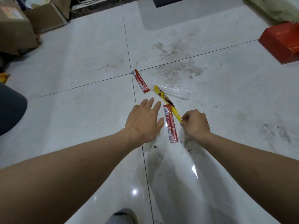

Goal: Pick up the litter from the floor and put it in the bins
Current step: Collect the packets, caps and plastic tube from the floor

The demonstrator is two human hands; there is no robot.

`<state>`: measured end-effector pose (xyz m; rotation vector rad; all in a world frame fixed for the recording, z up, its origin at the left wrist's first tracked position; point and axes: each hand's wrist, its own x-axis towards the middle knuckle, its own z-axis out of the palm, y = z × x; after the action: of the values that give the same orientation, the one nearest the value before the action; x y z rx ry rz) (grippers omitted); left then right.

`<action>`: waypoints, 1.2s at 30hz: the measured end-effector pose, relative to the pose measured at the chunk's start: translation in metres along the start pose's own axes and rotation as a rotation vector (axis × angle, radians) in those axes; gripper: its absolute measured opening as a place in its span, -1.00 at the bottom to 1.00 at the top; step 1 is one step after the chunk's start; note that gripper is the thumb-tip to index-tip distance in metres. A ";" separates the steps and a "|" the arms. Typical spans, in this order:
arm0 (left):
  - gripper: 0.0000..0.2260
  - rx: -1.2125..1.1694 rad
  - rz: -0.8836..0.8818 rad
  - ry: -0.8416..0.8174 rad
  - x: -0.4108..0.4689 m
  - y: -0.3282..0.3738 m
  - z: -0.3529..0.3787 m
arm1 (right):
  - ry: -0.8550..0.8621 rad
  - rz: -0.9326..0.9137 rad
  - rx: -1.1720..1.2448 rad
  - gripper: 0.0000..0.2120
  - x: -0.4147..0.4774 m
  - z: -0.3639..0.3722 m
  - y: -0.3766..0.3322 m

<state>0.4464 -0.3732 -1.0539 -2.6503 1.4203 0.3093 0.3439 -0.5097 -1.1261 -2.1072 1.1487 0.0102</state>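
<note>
**Head view, litter collection.** The tiled floor point(80, 70) is white and glossy, with grey dirt smears beyond and beside the litter. Cardboard boxes point(14, 26) stand at the upper left. An open box point(47, 15) among them holds something pale, too blurred to identify. A red box point(281, 41) lies at the right edge. No bin can be recognised in this view, so the drop-off point is judged to lie outside it.

Both forearms reach forward and down. The left hand point(144, 120) hovers palm-down with its fingers point(151, 102) straight and spread, grasping nothing. It sits just left of the nearer red wrapper point(170, 125), probably placed to take that piece next. The right hand point(196, 124) has its fingers point(186, 118) curled, pinching the near end of the yellow wrapper point(165, 97). An end grip suits a flat strip that offers little to lift along its length. Whether that end is off the tile cannot be told.

The yellow wrapper runs diagonally away, its far end overlapping a clear plastic sleeve point(174, 91). The nearer red wrapper lies flat between the two hands, its upper end touching the yellow one. A second red wrapper point(140, 80) lies apart, by the tile joint farther off. All four pieces are on the floor, so the task is judged to be at an early pick.
</note>
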 end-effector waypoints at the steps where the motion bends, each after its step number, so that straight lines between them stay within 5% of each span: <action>1: -0.45 -0.002 0.005 -0.002 0.000 0.001 0.000 | -0.002 0.020 0.048 -0.90 -0.001 -0.002 0.002; 14: -0.50 -0.154 0.117 -0.054 -0.007 0.045 0.012 | 0.192 0.148 0.532 -0.94 -0.023 -0.054 0.020; 26: -0.55 -0.425 -0.008 -0.128 0.004 0.068 0.047 | 0.161 0.196 0.585 -0.94 -0.049 -0.064 0.047; 30: -0.74 -0.529 -0.060 -0.114 0.001 0.065 0.053 | 0.140 0.203 0.571 -0.94 -0.050 -0.064 0.050; 36: -0.68 -0.675 -0.150 -0.076 -0.001 0.066 0.059 | 0.130 0.245 0.594 -0.93 -0.054 -0.062 0.056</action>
<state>0.3837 -0.3966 -1.1115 -3.1796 1.2409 1.0180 0.2504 -0.5267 -1.0957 -1.4557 1.2887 -0.3193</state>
